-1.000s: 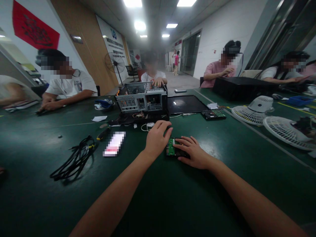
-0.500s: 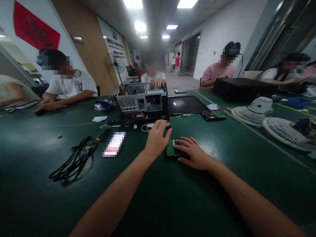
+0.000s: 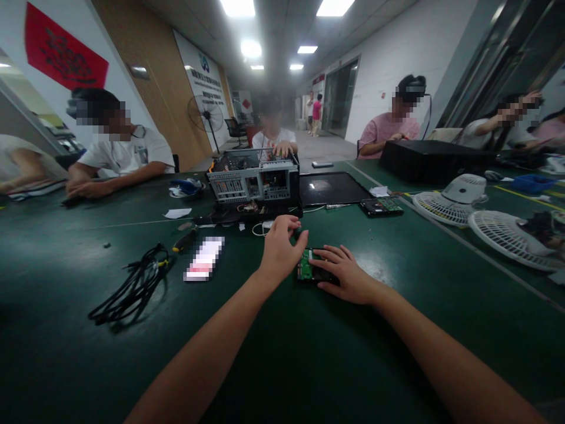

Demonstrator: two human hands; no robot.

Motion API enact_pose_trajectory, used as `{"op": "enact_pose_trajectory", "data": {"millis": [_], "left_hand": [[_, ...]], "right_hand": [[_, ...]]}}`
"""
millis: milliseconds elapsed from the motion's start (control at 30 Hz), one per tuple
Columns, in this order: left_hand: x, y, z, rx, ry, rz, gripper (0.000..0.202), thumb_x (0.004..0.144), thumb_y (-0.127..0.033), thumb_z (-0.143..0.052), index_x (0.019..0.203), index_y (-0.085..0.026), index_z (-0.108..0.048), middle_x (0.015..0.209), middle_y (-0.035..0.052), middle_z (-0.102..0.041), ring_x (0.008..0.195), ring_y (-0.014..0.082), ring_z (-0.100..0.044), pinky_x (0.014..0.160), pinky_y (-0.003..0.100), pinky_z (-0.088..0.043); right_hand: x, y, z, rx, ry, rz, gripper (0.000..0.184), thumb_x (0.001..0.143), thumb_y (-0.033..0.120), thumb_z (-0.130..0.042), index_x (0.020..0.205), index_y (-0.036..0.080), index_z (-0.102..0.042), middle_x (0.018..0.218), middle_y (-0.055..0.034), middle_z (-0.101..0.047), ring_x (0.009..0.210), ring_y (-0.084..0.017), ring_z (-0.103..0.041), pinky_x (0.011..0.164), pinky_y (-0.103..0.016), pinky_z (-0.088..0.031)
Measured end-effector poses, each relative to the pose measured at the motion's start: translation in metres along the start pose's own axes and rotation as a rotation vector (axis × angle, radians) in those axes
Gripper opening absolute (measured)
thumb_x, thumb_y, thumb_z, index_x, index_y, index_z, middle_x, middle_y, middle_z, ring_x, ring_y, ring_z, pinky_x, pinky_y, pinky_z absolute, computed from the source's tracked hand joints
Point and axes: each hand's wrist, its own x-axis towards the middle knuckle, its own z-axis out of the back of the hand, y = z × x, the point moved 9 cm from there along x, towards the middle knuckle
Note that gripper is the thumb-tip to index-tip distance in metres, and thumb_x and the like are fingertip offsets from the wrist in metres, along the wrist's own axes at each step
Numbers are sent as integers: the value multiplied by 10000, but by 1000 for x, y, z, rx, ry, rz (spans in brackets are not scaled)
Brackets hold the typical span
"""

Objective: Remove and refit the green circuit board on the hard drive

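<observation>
Hard drive (image 3: 305,268) half hidden under flat right hand (image 3: 346,275), fingers parted; left hand (image 3: 280,247) curled, grip unclear.

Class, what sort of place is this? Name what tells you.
Probably an electronics repair or assembly workshop: an opened computer case stands on a long green worktable, the right hand rests on a hard drive, circuit board up, and fan grilles lie nearby.
</observation>
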Motion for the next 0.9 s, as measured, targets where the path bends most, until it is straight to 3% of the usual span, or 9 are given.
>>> {"op": "enact_pose_trajectory", "data": {"millis": [367, 633, 900], "left_hand": [[3, -11, 0, 229, 56, -73, 243, 941, -107, -578, 1159, -203, -620, 1138, 93, -589, 1091, 246, -584, 965, 444, -535], [3, -13, -2, 232, 71, -95, 307, 968, -75, -518, 1207, -212, -651, 1118, 76, -560, 1007, 193, -604, 902, 351, -554], [1, -13, -1, 231, 53, -108, 306, 964, -104, -561, 1229, -224, -655, 1126, 78, -568, 1022, 198, -613, 913, 360, -563]], "right_hand": [[1, 0, 0, 14, -10, 13, 608, 922, 438, -637, 1507, 385, -477, 1604, -56, -412, 1495, -370, -290, 1193, -692, -123], [0, 0, 0, 16, -12, 5, 615, 924, 450, -637, 1512, 383, -471, 1604, -59, -412, 1496, -371, -288, 1194, -687, -128], [0, 1, 1, 17, -7, 10, 615, 926, 451, -631, 1515, 382, -467, 1605, -64, -409, 1493, -371, -291, 1189, -693, -127]]}}
